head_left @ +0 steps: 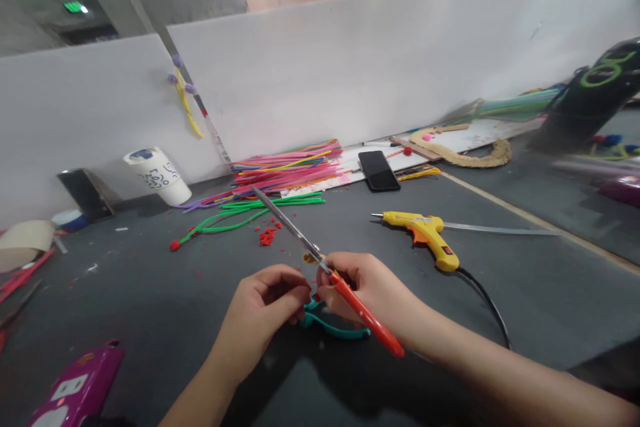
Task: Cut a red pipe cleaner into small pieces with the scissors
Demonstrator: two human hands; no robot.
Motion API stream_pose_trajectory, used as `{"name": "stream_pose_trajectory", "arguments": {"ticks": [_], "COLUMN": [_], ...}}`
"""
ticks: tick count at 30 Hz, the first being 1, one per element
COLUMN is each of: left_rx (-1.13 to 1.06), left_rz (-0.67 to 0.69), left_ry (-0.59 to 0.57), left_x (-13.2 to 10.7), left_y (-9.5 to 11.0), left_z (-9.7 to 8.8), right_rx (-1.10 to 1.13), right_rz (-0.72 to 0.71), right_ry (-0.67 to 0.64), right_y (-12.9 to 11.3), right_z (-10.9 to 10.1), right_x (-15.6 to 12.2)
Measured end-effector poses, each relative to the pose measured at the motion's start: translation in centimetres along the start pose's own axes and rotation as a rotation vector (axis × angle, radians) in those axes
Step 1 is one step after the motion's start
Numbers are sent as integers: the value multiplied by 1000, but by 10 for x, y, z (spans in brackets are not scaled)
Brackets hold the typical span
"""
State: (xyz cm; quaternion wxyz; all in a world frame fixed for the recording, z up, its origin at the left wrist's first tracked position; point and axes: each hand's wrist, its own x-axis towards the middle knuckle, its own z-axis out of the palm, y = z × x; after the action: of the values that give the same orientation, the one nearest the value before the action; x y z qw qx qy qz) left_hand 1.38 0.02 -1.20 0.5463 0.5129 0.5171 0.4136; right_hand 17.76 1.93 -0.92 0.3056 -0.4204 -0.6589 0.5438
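Observation:
My right hand [357,280] grips red-handled scissors [367,313], their long metal blades pointing up and left over the table. Close beside it, my left hand [267,300] is closed in a pinch, its thumb against the fingers. A tiny bit of red shows between the two hands; what the left fingertips hold is too hidden to make out. Under the hands lies a teal-handled tool [340,330], partly covered. A small yellow piece [313,257] appears behind the blades. Red clippings [267,236] lie in a little heap beyond the hands.
Green stems [240,217], one red-tipped, lie before a pile of coloured pipe cleaners [285,170]. A yellow glue gun [425,230] with its cord lies right, a black phone [379,171] behind. A white roll [159,177] stands left; a purple device [80,383] sits front left.

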Motion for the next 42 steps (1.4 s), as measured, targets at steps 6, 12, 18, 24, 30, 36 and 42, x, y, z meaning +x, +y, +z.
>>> {"name": "stream_pose_trajectory", "arguments": {"ticks": [6, 12, 18, 24, 30, 36, 42], "left_rx": [202, 344, 245, -191, -357, -416, -411], "left_rz": [33, 87, 87, 104, 255, 315, 298], "left_ry": [-31, -5, 39, 247, 323, 321, 327], "left_x": [-4, -5, -4, -4, -2, -4, -5], "left_y": [6, 6, 4, 4, 6, 8, 9], "left_z": [5, 6, 4, -6, -8, -8, -7], "right_rx": [-64, -55, -32, -455, -883, -1005, -1043], "right_rz": [-34, -37, -48, -126, -144, -214, -287], "right_ry": [43, 79, 63, 125, 129, 142, 181], "right_y": [3, 2, 1, -4, 9, 17, 18], "right_z": [3, 6, 5, -5, -2, -2, -1], "right_x": [3, 2, 2, -2, -6, -10, -10]}}
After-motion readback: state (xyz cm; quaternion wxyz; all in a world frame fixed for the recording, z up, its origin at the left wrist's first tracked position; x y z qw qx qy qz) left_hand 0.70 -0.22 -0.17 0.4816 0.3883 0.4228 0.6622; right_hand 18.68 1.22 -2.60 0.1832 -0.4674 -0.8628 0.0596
